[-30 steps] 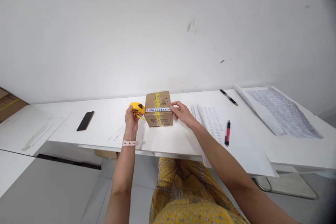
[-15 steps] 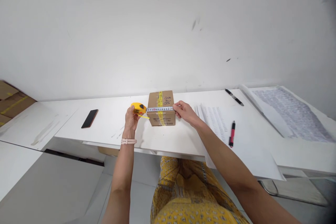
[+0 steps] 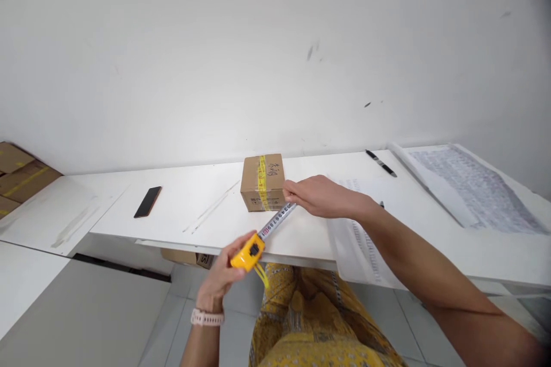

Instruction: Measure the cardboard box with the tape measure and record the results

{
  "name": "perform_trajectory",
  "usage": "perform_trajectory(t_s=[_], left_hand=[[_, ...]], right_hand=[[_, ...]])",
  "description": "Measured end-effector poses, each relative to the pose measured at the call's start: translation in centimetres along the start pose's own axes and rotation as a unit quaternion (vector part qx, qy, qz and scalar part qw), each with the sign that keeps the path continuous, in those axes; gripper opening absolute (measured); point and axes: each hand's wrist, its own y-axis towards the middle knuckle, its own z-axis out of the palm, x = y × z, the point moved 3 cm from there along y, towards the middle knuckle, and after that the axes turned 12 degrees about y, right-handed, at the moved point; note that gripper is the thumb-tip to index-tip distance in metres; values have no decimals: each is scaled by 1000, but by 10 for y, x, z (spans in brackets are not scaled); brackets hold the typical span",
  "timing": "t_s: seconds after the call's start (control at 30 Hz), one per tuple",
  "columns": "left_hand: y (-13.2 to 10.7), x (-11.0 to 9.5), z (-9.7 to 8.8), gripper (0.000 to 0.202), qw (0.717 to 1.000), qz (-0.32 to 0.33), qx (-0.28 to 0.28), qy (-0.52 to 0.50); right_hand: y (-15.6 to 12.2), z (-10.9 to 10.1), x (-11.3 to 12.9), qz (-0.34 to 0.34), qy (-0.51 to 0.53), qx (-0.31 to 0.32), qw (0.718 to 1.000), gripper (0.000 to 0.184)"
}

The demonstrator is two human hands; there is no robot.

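My left hand (image 3: 224, 268) is closed around the yellow case of a tape measure (image 3: 248, 253), in front of the desk's front edge. A short length of the tape's blade (image 3: 276, 221) runs up and to the right from the case. Its far end is pinched in my right hand (image 3: 316, 195), which hides the tip. That hand is at the right front corner of a small cardboard box (image 3: 253, 173); whether it touches the box I cannot tell. Yellow tape and dark handwriting mark the box's top. A yellow strap hangs from the tape measure.
Left of the box lies a phone (image 3: 147, 202) on the white desk (image 3: 206, 195). Printed sheets (image 3: 365, 246) lie under my right forearm. Further right are a black pen (image 3: 381, 163) and a wrapped stack of papers (image 3: 477, 189). More cardboard boxes (image 3: 26, 175) stand at the far left.
The tape has come off the box's top. My left hand has moved down toward me with the case, so the blade now slants. My right hand has shifted slightly and turned, still pinching the end.
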Motion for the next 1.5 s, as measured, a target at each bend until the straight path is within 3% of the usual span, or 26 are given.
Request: perform_trajectory(t_s=[0.17, 0.3, 0.4, 0.5, 0.53, 0.6, 0.67, 0.8, 0.9, 1.0, 1.1, 1.2, 1.3, 1.37, 1.43, 1.5], left_hand=[[-12, 18, 33, 94, 996, 4, 84, 31], [-9, 11, 34, 86, 998, 26, 50, -26], [2, 3, 20, 80, 992, 96, -37, -70], [24, 0, -9, 66, 960, 172, -206, -84], [35, 2, -20, 63, 947, 176, -258, -74], [58, 8, -37, 60, 932, 151, -327, -35], [79, 15, -46, 58, 931, 129, -342, -13], [88, 15, -42, 53, 939, 113, -325, 19], [69, 2, -30, 53, 942, 116, -311, 53], [52, -11, -17, 52, 955, 117, -262, 71], [47, -17, -5, 53, 967, 103, -232, 38], [44, -21, 8, 56, 951, 134, -272, 65], [41, -26, 28, 67, 933, 186, -291, 99], [45, -26, 45, 73, 953, 186, -225, 85], [54, -25, 59, 74, 974, 165, -141, 66], [64, -24, 67, 72, 984, 142, -92, 47]], right_hand=[[11, 6, 11, -41, 17, 83, 996, 16], [20, 7, 3, -97, 186, 59, 976, 18], [27, 14, -23, -84, 343, -66, 933, 29], [30, 38, -64, 52, 384, -266, 883, 41], [31, 49, -76, 101, 374, -299, 872, 45], [34, 72, -88, 152, 359, -308, 868, 55], [37, 89, -88, 142, 357, -285, 878, 63], [32, 92, -66, 92, 338, -272, 896, 73], [16, 76, -49, 91, 318, -290, 898, 76], [-1, 56, -39, 102, 286, -332, 893, 67], [-8, 45, -39, 105, 279, -349, 888, 53], [-9, 43, -47, 106, 269, -366, 885, 45], [-9, 42, -57, 94, 204, -434, 873, 39], [-7, 41, -63, 54, 192, -460, 865, 35], [-3, 40, -68, 19, 243, -440, 865, 32], [1, 39, -71, 7, 303, -403, 864, 32]])
